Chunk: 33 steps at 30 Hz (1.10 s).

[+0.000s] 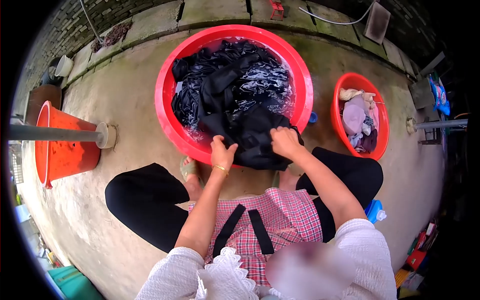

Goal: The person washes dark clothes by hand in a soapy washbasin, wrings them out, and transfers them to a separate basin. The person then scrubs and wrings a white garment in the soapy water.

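Observation:
A large pink-red basin (161, 102) holds dark wet clothes (187, 82) in sudsy water. A bunched black garment (255, 132) hangs over its near rim. My right hand (287, 143) is closed on the right part of this garment, knuckles up. My left hand (223, 152) is at the garment's left edge, above the near rim, thumb and fingers apart. How far the left fingers touch the cloth is hard to see. A gold-coloured bracelet (220, 169) circles the left wrist.
A smaller red basin (336, 117) with light-coloured clothes (355, 117) stands at right. On the left are an orange-red bucket (67, 155) and a grey pole (60, 133). A blue bottle (373, 211) sits beside my right leg. A small red stool (276, 9) stands behind the large basin.

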Tool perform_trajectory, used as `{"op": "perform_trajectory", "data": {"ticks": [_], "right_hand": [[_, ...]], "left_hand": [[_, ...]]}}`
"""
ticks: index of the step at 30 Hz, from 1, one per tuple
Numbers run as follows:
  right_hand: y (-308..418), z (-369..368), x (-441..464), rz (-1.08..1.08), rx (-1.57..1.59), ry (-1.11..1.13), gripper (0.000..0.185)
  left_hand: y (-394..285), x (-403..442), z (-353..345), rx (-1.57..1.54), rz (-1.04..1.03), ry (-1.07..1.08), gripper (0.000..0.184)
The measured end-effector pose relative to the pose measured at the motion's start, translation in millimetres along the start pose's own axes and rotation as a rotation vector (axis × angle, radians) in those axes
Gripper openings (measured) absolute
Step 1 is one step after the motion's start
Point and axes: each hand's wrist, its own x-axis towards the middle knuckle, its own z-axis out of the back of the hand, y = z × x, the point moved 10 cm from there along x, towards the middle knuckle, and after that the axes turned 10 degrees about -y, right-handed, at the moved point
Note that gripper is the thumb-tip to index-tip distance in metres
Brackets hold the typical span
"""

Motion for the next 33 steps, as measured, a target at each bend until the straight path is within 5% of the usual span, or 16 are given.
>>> {"op": "perform_trajectory", "data": {"ticks": [4,6,10,14,16,18,20,22,24,25,26,27,30,31,32,33], "right_hand": [[25,-2,48,0.02,0.053,-0.032,0.023],[24,-38,63,-0.034,0.041,0.107,0.03],[10,-113,57,-0.145,-0.103,0.455,0.035],[4,-117,58,-0.094,0.011,0.281,0.017],[-8,-72,66,-0.178,0.255,0.019,0.01],[-20,-18,73,-0.209,0.542,-0.271,0.009],[-15,23,80,-0.193,0.793,-0.412,0.011],[2,51,86,-0.104,0.863,-0.383,0.011],[15,25,87,-0.233,1.254,0.014,0.012],[21,15,85,-0.311,1.461,0.046,0.012],[13,-10,84,-0.322,1.452,-0.013,0.016],[9,-36,81,-0.303,1.337,-0.09,0.019],[57,-43,64,-0.408,0.915,-0.08,0.03],[89,-24,59,-0.299,0.808,-0.083,0.031],[119,-9,51,-0.195,0.699,-0.08,0.033],[148,4,44,-0.098,0.731,-0.079,0.032]], "left_hand": [[11,15,14,0.053,0.176,-0.03,0.043],[23,9,-13,0.109,0.272,0.266,0.034],[15,22,14,-0.18,0.274,0.002,0.025],[-8,30,38,-0.433,0.15,-0.202,0.02],[12,35,30,-0.48,0.153,-0.218,0.018],[42,28,8,-0.886,0.562,-0.147,0.022],[22,25,10,-1.059,0.571,-0.116,0.022],[9,21,11,-1.223,0.587,-0.15,0.022],[8,20,-1,-1.423,0.633,-0.04,0.009],[-7,12,-4,-1.46,0.826,0.028,0.002],[-17,1,-11,-1.489,1.021,0.101,0.011],[-6,1,-19,-1.484,1.049,0.125,0.033],[-15,13,-18,-1.549,0.901,0.188,0.053],[11,1,-29,-1.385,1.089,0.137,0.058],[36,1,-51,-1.476,1.049,0.215,0.055],[24,-7,-31,-1.497,0.763,0.141,0.051]]}}
